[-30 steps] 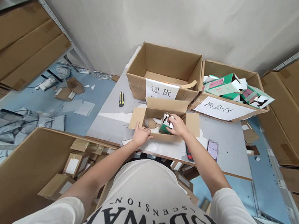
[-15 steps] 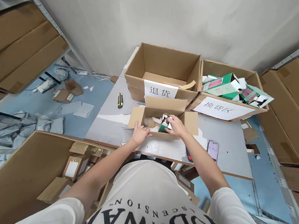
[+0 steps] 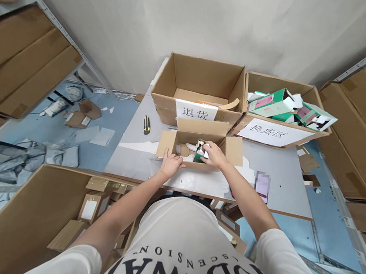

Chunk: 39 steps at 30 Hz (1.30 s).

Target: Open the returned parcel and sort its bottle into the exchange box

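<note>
An open cardboard box (image 3: 201, 167) sits on the table in front of me, its flaps folded outward. My left hand (image 3: 171, 163) grips its near left corner, fingers curled over the front wall. Inside the box, my right hand (image 3: 213, 154) is closed around a small green-and-white carton (image 3: 198, 157) with its top end open. Crumpled white packing (image 3: 190, 147) lies beside the carton, to its left. My fingers cover the carton's right side.
Behind stand two large labelled boxes: one with few things in it (image 3: 163, 105), the other (image 3: 321, 100) heaped with green-and-white cartons. A yellow-black utility knife (image 3: 147, 124) lies left on the table (image 3: 127, 159), a phone (image 3: 262, 186) right. A big bin (image 3: 26, 215) of parcels stands lower left.
Almost nothing differs. The right hand and the green-and-white carton have shifted very slightly inside the box; the left hand keeps its place at the corner.
</note>
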### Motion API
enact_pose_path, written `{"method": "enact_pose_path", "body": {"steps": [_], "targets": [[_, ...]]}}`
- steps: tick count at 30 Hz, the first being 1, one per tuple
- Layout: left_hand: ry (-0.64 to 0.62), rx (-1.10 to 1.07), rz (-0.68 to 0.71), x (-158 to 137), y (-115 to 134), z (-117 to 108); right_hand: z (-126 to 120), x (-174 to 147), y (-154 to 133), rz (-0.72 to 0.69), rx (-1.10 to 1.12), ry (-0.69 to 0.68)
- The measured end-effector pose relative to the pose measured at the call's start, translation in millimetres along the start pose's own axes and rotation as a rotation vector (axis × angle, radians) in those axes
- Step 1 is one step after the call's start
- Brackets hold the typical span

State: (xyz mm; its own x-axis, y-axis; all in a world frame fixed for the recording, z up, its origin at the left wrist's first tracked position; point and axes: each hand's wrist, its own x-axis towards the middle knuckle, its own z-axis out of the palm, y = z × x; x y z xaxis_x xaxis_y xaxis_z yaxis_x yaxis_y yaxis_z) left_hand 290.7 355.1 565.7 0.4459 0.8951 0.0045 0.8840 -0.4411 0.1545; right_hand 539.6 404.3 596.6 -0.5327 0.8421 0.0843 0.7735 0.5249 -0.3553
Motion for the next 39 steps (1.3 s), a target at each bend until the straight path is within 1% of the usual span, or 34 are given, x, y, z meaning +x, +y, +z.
{"method": "enact_pose_path", "body": {"steps": [7,25,32,36,39], "targets": [[0.004,0.01,0.016,0.3,-4.3,5.2,4.2,1.6,4.6,-0.011,0.017,0.04],[0.018,-0.002,0.018,-2.9,-0.6,5.5,8.7,-0.2,7.3,0.022,0.05,0.049],[0.005,0.004,0.033,-5.2,-0.6,4.5,12.1,1.0,10.9,0.017,0.051,0.011],[-0.023,0.02,0.073,-6.9,-1.6,1.2,10.5,1.8,10.4,0.017,0.026,-0.028],[-0.042,0.032,0.07,-6.4,-0.6,-1.0,8.4,2.4,8.3,0.022,0.015,-0.041]]}}
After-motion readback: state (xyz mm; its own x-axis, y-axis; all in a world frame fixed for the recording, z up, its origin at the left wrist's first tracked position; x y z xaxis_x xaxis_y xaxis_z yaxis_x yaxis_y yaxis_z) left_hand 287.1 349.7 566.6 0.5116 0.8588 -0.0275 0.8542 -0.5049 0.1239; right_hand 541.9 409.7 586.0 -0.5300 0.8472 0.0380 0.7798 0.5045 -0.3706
